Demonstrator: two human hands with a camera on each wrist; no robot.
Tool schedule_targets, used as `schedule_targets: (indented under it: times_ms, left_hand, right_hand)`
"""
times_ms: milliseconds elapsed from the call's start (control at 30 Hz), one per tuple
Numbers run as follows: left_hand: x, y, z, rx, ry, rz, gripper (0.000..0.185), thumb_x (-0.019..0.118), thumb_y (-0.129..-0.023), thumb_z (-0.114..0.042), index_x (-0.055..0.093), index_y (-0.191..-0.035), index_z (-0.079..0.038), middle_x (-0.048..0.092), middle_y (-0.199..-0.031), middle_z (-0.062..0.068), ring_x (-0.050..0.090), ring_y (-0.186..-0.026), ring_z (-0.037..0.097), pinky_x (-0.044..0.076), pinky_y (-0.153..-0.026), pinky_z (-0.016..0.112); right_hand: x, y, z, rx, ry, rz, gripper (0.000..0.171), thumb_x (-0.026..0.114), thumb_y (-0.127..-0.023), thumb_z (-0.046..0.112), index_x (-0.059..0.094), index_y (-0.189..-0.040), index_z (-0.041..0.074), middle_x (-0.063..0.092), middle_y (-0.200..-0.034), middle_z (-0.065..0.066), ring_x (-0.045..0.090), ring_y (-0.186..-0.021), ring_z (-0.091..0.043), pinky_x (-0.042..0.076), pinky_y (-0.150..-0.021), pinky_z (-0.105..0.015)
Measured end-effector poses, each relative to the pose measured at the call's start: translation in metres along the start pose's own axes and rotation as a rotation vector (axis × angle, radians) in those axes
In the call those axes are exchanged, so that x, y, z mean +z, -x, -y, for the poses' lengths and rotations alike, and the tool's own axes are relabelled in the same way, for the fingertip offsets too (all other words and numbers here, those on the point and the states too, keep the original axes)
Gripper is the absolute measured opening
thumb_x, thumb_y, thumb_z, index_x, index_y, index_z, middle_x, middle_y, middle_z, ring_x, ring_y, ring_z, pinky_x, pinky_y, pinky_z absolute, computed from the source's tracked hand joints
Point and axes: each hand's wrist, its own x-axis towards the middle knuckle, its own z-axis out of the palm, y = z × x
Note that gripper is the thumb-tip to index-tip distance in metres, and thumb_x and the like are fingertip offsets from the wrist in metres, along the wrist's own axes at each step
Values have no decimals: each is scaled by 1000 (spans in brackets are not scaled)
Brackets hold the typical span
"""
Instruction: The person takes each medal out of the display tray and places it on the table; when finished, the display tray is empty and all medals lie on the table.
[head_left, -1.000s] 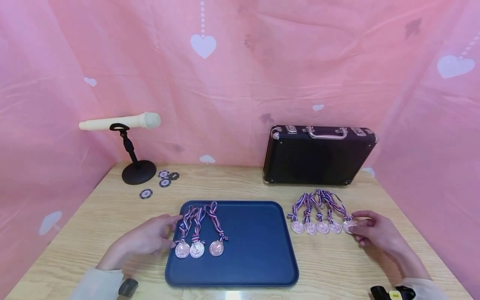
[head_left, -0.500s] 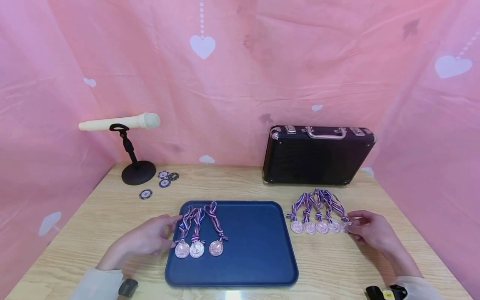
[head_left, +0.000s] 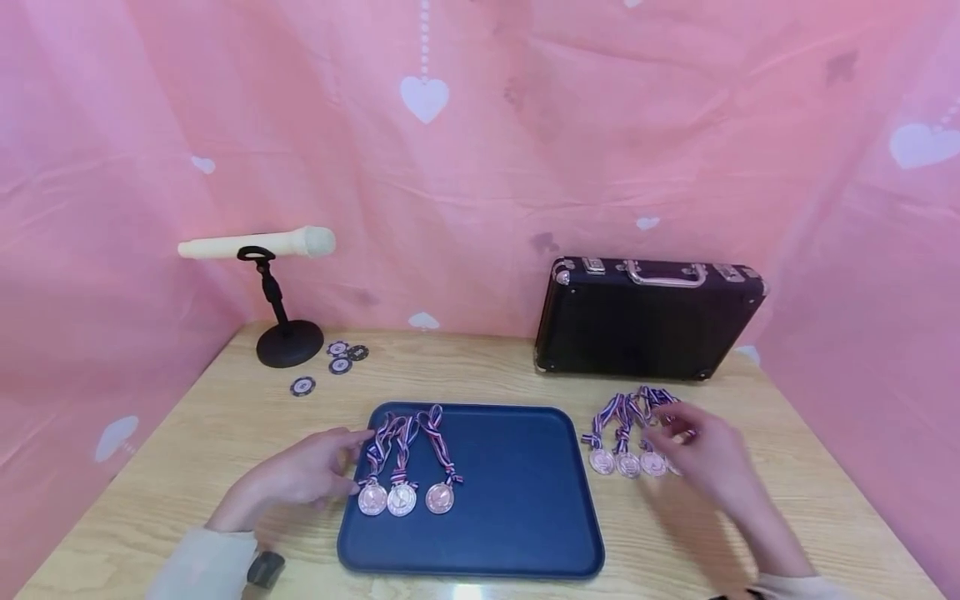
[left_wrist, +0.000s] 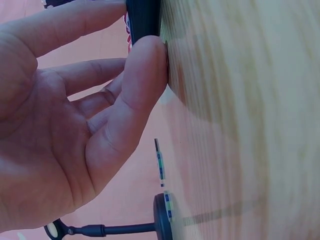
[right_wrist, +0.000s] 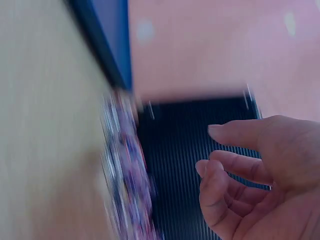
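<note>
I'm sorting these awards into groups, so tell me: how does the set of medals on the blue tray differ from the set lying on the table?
The medals on the tray number three and lie on the blue tray, next to the left hand. The medals on the table lie on bare wood right of the tray; three show plainly, others partly hidden by the right hand. Their ribbons bunch closer. Both sets have round medals on striped ribbons.

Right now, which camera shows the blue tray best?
The head view: the whole blue tray lies flat there with three medals on it. The left wrist view shows only its dark edge, and the right wrist view a blurred corner.
</note>
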Motion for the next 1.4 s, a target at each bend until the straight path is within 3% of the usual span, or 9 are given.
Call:
schedule_targets:
  times_ms: [233,333,467,600,833,1000,1100,1200,1400]
  left_hand:
    - [2,0,5,68,21,4,78,78,-87,4,45,-157,1,56,-109,9,53,-52,18,51,-47,29]
    - [2,0,4,89,-4,-12,77,78,-86,4,46,-156,2,57,-107,9,52,-49,17,48,-44,28]
    - [2,-1,2,97,-30,-22,77,79,-86,3,47,-156,2,58,-105,8,53,-48,17,48,-43,29]
    - [3,-1,2,95,-35,-16,77,79,-86,4,47,-156,2,57,-105,8,54,-49,17,49,-44,29]
    - [-1,-2,0,126,-46,-18,78,78,-85,5,46,-156,4,58,-104,8,55,-50,16,51,-45,30]
    - [-2,-1,0,85,-27,-23,78,78,-85,5,46,-156,3,56,-105,8,55,-50,16,49,-44,27]
    - [0,0,0,62,-7,-20,78,79,-85,5,46,-156,2,56,-105,8,54,-49,17,47,-44,26]
    - [1,0,1,47,3,-15,79,80,-86,5,47,-157,0,56,-106,8,54,-49,17,47,-44,26]
    - [-1,-1,-2,29,-2,-28,78,79,-86,6,48,-157,-1,56,-107,8,54,-51,18,50,-47,28]
  right_hand:
    - [73,13,93,-55,-205,356,26,83,-91,26,75,-104,6,66,-70,2,61,-49,-12,53,-46,-29]
    - [100,14,121,-127,-169,467,29,85,-88,36,74,-95,10,62,-63,5,59,-45,-10,51,-48,-28]
    - [127,11,143,-173,-24,477,38,88,-82,47,66,-77,17,57,-61,6,54,-54,-12,42,-52,-28]
    - [139,6,148,-152,65,502,45,92,-76,48,59,-78,18,54,-67,3,51,-60,-16,38,-53,-30]
    - [129,-5,131,-65,-60,579,39,93,-78,32,61,-88,14,59,-70,-4,55,-37,-13,49,-38,-31]
    - [131,-3,133,-67,63,522,47,89,-78,53,59,-77,16,56,-63,0,53,-53,-16,39,-48,-31]
    - [133,-1,136,-81,120,505,48,92,-75,52,58,-75,17,54,-67,0,51,-63,-19,35,-53,-32]
    - [133,0,136,-80,90,514,44,95,-72,42,60,-77,17,56,-70,1,52,-63,-18,38,-53,-32]
    - [132,2,133,-29,-47,506,38,97,-71,25,62,-83,13,61,-76,-2,57,-41,-12,51,-44,-30]
